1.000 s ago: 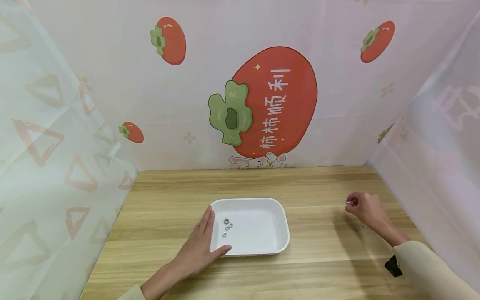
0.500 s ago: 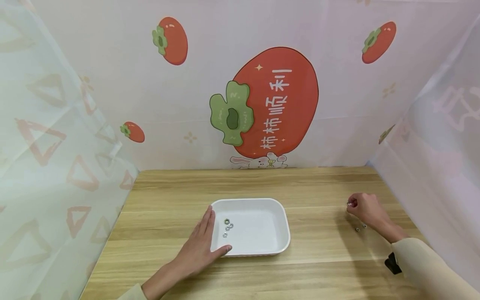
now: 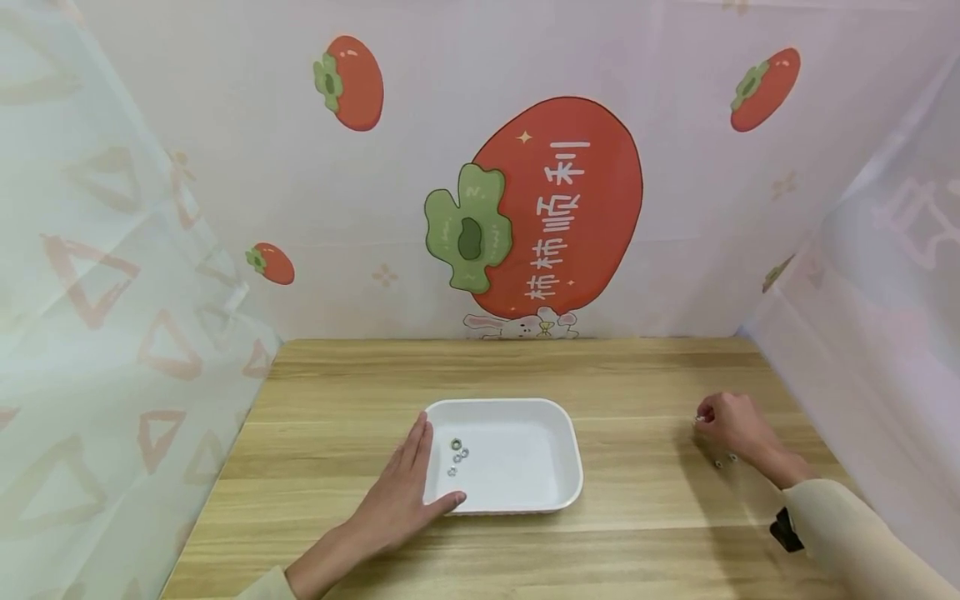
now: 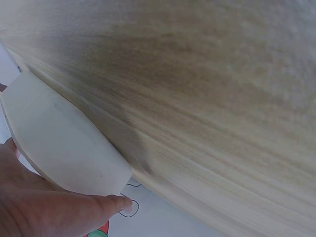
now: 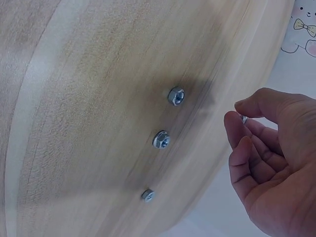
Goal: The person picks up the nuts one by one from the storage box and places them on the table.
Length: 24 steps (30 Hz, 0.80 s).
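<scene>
My right hand (image 3: 737,425) pinches a small metal nut (image 5: 244,118) between thumb and forefinger, above the right side of the table. Most of that nut is hidden by the fingertips. Below the hand, the right wrist view shows three loose nuts on the wood: a hex nut (image 5: 176,96), a flanged nut (image 5: 161,139) and a smaller nut (image 5: 148,195). My left hand (image 3: 397,492) rests at the left end of a white tray (image 3: 576,467), its fingers straight along the rim and its thumb over the near corner. Several nuts (image 3: 457,458) lie inside the tray, towards its left.
A wood-grain table (image 3: 630,542) carries everything. White printed sheeting (image 3: 375,192) rises behind it and along both sides. A dark object (image 3: 786,531) sits by the right sleeve.
My right hand has dipped slightly towards the table with the nut pinched in it. The left hand stays on the tray. The whole head view has shifted a little.
</scene>
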### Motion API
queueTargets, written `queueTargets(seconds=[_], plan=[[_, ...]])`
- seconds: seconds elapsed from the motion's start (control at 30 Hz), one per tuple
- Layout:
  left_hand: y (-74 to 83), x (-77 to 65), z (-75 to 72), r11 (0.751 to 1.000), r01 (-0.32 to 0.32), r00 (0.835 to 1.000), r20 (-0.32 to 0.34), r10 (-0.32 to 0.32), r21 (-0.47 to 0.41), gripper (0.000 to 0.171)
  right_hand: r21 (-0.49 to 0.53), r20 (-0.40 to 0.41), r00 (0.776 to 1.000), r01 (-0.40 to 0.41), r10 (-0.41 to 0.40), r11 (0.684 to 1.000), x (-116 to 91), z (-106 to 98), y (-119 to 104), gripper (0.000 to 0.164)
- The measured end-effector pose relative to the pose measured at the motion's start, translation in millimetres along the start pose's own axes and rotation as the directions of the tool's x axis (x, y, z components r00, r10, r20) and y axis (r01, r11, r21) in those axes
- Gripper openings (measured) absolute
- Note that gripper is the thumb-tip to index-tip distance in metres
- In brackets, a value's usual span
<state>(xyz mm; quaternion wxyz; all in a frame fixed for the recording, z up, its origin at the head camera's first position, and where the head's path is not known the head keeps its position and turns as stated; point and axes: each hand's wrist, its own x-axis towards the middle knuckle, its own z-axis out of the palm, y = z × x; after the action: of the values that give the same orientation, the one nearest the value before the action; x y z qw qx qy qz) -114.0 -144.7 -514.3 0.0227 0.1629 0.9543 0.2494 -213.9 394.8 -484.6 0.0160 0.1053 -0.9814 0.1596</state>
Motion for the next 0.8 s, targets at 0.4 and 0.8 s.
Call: queueTargets(seconds=[0.4, 0.8], plan=[[0.0, -0.6, -1.2, 1.0, 0.0, 1.0, 0.008, 0.0, -0.026, 0.115, -0.032, -0.02, 0.999, 0.036, -0.036, 0.999, 0, 5, 6, 0.003], [1.3, -1.8, -0.7, 1.0, 0.005, 1.0, 0.001, -0.005, -0.011, 0.114, -0.059, 0.008, 0.999, 0.031, -0.031, 0.998, 1, 10, 11, 0.007]])
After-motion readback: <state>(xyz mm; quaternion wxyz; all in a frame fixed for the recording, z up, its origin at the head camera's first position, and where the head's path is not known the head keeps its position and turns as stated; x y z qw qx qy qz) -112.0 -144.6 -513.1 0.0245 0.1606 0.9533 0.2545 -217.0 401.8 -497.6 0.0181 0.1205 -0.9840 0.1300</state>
